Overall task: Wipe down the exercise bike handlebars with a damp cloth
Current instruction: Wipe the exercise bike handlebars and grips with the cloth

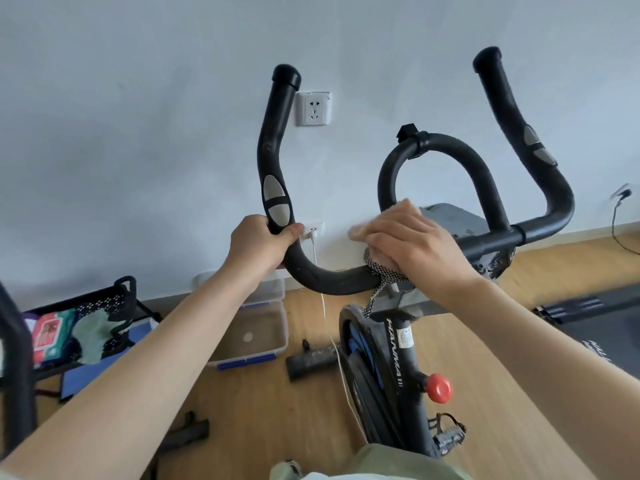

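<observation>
Head view: your right hand (420,242) presses the pinkish speckled damp cloth (381,268) around the black foam-padded handlebars (332,280), whose uncleaned crossbar runs toward 9 o'clock, where your left hand (261,242) grips the bend.

Wall socket (313,108) above; clear plastic box (258,336) on wooden floor (263,410); black basket (104,306) left.
</observation>
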